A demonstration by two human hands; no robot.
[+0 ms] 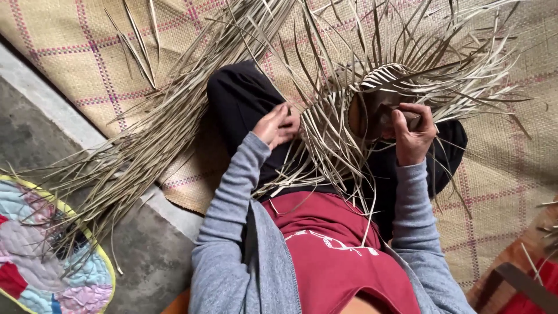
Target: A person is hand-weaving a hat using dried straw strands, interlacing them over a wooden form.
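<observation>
I sit cross-legged on a woven mat [500,174] with a half-woven piece of pale dried leaf strips [343,110] on my lap, shaped over a round brown mould [369,113]. My left hand [278,125] pinches loose strips at the piece's left edge. My right hand [414,131] grips the mould's right side, with woven strips curving over it. Long unwoven strip ends fan out from the piece in all directions.
A long bundle of dried leaf strips [151,139] lies diagonally from the mat down onto the concrete floor [35,134]. A colourful quilted cushion [40,256] lies at the lower left. A reddish-brown object with a dark strap [517,273] sits at the lower right.
</observation>
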